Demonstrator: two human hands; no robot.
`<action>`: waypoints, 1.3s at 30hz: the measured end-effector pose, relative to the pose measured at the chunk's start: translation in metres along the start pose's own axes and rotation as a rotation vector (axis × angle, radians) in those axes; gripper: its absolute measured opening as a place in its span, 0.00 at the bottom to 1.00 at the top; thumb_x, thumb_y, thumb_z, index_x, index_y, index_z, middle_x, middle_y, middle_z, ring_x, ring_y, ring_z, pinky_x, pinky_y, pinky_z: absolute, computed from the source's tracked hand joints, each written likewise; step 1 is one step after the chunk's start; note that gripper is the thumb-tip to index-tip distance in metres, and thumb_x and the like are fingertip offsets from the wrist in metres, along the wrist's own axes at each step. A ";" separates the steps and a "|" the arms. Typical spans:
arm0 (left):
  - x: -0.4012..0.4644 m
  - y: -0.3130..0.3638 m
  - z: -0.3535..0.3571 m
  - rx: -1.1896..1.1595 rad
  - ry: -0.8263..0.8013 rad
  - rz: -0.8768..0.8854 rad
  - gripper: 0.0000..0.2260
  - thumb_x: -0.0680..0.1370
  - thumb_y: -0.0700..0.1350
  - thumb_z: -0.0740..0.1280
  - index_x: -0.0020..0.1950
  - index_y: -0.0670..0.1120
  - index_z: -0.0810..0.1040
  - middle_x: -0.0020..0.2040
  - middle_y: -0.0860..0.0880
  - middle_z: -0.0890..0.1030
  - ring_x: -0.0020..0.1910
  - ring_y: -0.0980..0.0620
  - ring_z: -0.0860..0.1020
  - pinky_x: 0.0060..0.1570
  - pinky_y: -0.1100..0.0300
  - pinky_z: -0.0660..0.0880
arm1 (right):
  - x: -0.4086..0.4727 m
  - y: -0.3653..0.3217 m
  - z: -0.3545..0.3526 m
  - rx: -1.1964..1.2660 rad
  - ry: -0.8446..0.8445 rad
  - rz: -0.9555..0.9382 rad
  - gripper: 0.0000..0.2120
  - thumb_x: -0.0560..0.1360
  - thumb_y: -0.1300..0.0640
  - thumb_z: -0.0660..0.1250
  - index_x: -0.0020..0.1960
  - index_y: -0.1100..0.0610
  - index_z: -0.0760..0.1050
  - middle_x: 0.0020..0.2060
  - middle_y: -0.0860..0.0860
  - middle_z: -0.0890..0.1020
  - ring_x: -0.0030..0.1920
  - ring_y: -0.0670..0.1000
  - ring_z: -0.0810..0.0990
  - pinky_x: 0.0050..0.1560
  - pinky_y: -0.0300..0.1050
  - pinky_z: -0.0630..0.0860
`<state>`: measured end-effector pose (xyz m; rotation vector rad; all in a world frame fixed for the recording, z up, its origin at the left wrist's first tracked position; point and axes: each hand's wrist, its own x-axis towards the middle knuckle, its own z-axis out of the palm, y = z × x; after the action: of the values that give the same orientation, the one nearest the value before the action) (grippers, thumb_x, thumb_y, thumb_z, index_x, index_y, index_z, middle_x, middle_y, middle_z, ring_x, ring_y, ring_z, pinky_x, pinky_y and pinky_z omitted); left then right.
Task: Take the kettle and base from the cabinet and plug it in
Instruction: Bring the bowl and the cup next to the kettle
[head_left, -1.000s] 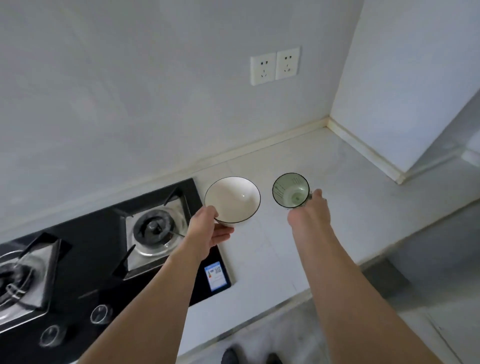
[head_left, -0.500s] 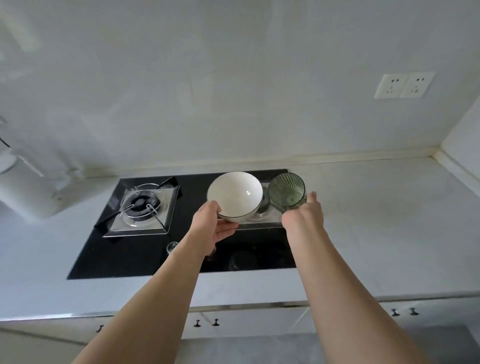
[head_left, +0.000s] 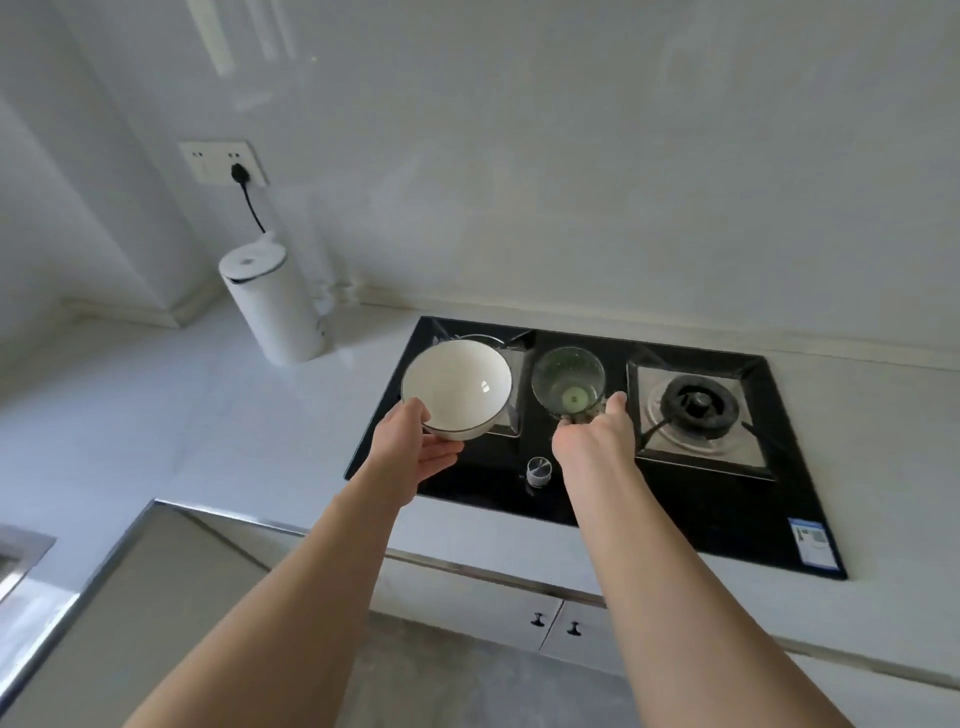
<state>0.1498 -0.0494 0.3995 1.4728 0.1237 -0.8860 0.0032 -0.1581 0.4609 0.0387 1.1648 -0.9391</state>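
A black glass gas hob (head_left: 597, 499) is set into the pale tabletop (head_left: 218, 426), filling the middle and the 3 o'clock side of the view. Its right burner (head_left: 698, 405) sits in a steel square pan; the left burner is mostly hidden behind a white bowl (head_left: 457, 387) with a dark rim. Just beside the bowl, towards 3 o'clock, is a green-tinted glass cup (head_left: 568, 383). A round control knob (head_left: 538, 470) stands at the hob's front edge, and a blue label (head_left: 812, 540) sits at its 4 o'clock corner. Below, two cabinet doors carry small dark knobs (head_left: 537, 619). A steel sink edge (head_left: 23, 556) shows at 9 o'clock.
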 end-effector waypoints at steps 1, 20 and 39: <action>0.000 0.002 -0.014 -0.014 0.022 -0.002 0.17 0.73 0.41 0.57 0.62 0.45 0.67 0.48 0.32 0.82 0.42 0.40 0.85 0.42 0.49 0.83 | 0.007 0.010 0.011 0.045 -0.013 0.070 0.24 0.76 0.51 0.68 0.70 0.54 0.66 0.64 0.52 0.74 0.56 0.54 0.75 0.56 0.50 0.74; 0.083 0.096 -0.330 -0.179 0.306 0.060 0.11 0.71 0.42 0.56 0.53 0.46 0.71 0.44 0.34 0.82 0.39 0.40 0.85 0.44 0.49 0.82 | -0.072 0.336 0.133 -0.165 -0.166 0.346 0.26 0.78 0.49 0.66 0.72 0.55 0.65 0.70 0.52 0.70 0.67 0.53 0.71 0.60 0.45 0.73; 0.188 0.148 -0.486 -0.286 0.535 0.005 0.12 0.69 0.42 0.57 0.51 0.44 0.72 0.47 0.32 0.82 0.39 0.40 0.85 0.40 0.51 0.82 | -0.042 0.536 0.255 -0.447 -0.131 0.419 0.20 0.79 0.52 0.63 0.70 0.50 0.68 0.72 0.48 0.69 0.70 0.50 0.69 0.68 0.45 0.68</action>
<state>0.5769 0.2781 0.3353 1.4042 0.6170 -0.4291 0.5399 0.0857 0.3775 -0.1339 1.1626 -0.2977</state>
